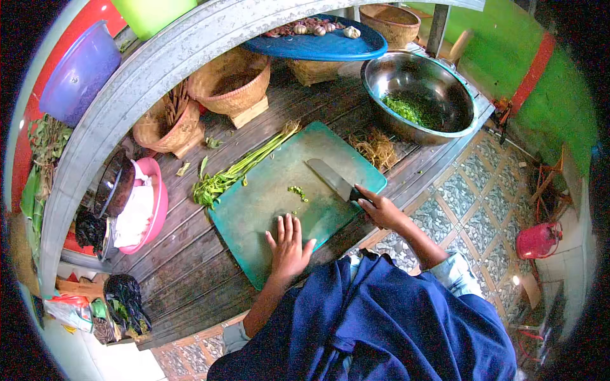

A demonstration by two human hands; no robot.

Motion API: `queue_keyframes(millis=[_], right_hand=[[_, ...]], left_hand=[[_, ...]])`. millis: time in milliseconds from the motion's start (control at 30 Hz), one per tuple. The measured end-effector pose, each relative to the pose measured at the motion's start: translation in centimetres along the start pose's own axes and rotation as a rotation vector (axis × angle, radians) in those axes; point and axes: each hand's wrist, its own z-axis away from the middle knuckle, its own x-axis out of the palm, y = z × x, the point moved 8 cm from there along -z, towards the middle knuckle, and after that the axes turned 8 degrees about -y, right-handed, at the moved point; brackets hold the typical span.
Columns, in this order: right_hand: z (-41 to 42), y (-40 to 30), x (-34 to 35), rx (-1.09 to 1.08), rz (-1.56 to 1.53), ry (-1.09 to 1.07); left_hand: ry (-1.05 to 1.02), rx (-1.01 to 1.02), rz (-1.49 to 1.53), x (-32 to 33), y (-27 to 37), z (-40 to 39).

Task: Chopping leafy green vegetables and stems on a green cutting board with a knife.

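Note:
My left hand [290, 247] rests on the near left part of a green cutting board [248, 214], fingers spread and nothing in it. In my right hand [379, 207] is the black handle of a kitchen knife [330, 177], its broad blade lying over the board and pointing away to the left. A few chopped green pieces [298, 192] lie on the board between the blade and my left fingertips. Along the board's far left edge lies a bunch of leafy green stems [243, 164]. Trimmed roots [374, 148] are heaped off the board's far right corner.
A steel bowl [421, 100] with chopped greens stands far right. Woven baskets [231, 81] line the back, below a blue tray [314, 46] of garlic. A pink basin [159, 205] sits left on the wooden table [190, 266]. A grey beam [157, 71] arches over the far side.

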Motion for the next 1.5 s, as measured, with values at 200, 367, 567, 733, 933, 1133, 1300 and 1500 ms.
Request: queue_keyframes(millis=[200, 367, 567, 733, 933, 1133, 1300, 1500], right_hand=[[1.0, -3.6, 2.3, -0.028, 0.103, -0.148], [1.1, -1.1, 0.1, 0.096, -0.032, -0.005], [0.4, 0.2, 2.4, -0.030, -0.097, -0.020], [1.6, -2.3, 5.2, 0.110, -0.104, -0.158], [1.7, -2.9, 7.4, -0.003, -0.119, -0.165], [2.2, -2.9, 8.4, -0.020, -0.450, -0.226], [2.3, -1.6, 7.7, -0.001, -0.683, -0.244], [4.6, -4.6, -1.0, -0.142, -0.746, -0.045]], left_hand=[[0.062, -0.039, 0.018, -0.7, 0.2, -3.0], [0.113, -0.073, 0.009, -1.6, -1.2, -3.4], [0.032, -0.119, 0.019, -0.8, -0.3, -3.8], [0.036, -0.138, 0.053, -0.9, 0.0, -6.1], [0.109, -0.149, 0.071, -0.6, 0.1, -7.3], [0.171, -0.155, 0.107, -0.9, 0.5, -7.4], [0.155, -0.119, 0.112, -1.9, 2.3, -8.6], [0.319, 0.122, 0.077, -9.0, 10.5, -14.1]])
